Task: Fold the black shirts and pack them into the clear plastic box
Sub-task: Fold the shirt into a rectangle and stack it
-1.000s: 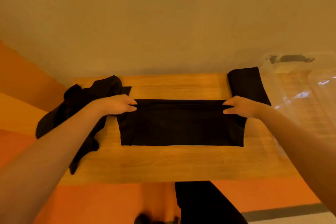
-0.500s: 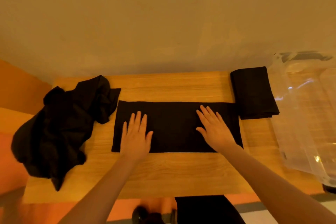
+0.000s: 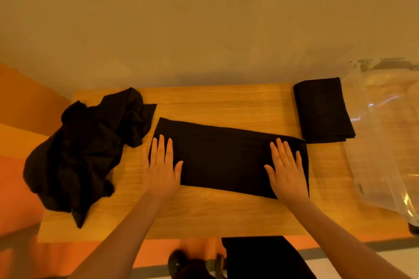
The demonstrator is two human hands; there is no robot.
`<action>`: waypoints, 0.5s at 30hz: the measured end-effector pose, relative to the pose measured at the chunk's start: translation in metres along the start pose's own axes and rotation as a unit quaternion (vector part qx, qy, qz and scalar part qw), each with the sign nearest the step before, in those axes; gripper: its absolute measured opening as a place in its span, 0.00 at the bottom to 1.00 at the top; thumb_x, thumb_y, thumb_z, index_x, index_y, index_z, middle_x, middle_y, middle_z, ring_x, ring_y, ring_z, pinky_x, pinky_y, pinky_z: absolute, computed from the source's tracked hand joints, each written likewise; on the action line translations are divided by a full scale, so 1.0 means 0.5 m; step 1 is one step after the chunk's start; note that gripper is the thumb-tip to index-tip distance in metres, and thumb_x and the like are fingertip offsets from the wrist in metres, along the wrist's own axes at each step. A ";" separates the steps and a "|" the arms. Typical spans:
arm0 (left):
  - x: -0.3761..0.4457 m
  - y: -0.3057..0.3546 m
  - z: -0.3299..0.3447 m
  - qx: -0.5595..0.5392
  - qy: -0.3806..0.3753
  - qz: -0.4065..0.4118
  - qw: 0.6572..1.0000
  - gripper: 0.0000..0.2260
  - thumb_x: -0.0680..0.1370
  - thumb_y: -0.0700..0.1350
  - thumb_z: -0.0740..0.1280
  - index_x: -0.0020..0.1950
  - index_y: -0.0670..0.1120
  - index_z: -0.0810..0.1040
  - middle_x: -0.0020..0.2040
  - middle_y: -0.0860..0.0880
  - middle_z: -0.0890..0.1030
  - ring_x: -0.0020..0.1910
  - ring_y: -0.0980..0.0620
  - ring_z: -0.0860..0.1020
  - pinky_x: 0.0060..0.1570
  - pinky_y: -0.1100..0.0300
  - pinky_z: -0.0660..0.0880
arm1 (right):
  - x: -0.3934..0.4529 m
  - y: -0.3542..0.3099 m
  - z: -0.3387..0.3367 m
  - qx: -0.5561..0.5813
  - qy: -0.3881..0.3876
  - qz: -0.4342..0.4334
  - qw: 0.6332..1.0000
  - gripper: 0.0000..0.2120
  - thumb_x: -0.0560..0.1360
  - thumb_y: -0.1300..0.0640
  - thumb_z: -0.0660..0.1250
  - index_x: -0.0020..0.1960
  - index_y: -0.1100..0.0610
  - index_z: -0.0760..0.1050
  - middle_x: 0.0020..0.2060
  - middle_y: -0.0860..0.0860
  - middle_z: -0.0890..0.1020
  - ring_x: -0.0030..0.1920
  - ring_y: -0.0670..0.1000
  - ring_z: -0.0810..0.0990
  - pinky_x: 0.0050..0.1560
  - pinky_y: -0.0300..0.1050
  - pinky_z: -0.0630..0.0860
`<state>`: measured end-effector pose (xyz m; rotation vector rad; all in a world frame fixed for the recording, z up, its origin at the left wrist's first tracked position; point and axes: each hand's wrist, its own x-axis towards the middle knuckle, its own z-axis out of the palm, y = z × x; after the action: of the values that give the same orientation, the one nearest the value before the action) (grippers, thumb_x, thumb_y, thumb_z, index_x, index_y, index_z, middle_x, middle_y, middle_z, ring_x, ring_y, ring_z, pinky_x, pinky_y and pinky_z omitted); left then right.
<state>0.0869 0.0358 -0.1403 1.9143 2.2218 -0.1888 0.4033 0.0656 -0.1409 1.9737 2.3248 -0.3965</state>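
Now | left hand (image 3: 161, 171), right hand (image 3: 286, 171): fingers straight, flat on folded shirt (image 3: 226, 158), gripping nothing

A light wooden bench (image 3: 226, 106) with visible grain running left to right stands against a plain, pale wall (image 3: 204, 18) that fills the upper half of the view. To the left of the bench, an orange surface (image 3: 20, 106) in lighter and darker bands slopes away. Below the bench's near edge is an orange floor (image 3: 199, 247), with a grey strip and paler flooring at the lower right. A dark shoe (image 3: 178, 260) shows at the bottom centre.
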 end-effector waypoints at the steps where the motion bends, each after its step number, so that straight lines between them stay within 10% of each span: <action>1: -0.006 0.005 0.007 0.005 0.006 0.014 1.000 0.29 0.78 0.57 0.46 0.74 0.40 0.59 0.74 0.39 0.61 0.73 0.41 0.57 0.72 0.46 0.45 | 0.006 -0.007 -0.005 -0.003 0.003 -0.020 1.000 0.30 0.79 0.41 0.36 0.75 0.56 0.51 0.73 0.51 0.53 0.74 0.51 0.51 0.73 0.51 0.46; 15: 0.090 0.008 -0.036 0.048 -0.046 0.114 0.991 0.27 0.81 0.55 0.46 0.75 0.49 0.37 0.77 0.44 0.40 0.75 0.47 0.36 0.73 0.49 0.40 | -0.087 -0.003 0.021 0.045 -0.014 0.045 0.998 0.34 0.76 0.36 0.29 0.74 0.56 0.45 0.74 0.51 0.51 0.74 0.51 0.47 0.72 0.53 0.47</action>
<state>0.0833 0.0838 -0.1333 2.1447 1.9501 -0.3440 0.4083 0.0211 -0.1412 2.0907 2.2287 -0.5279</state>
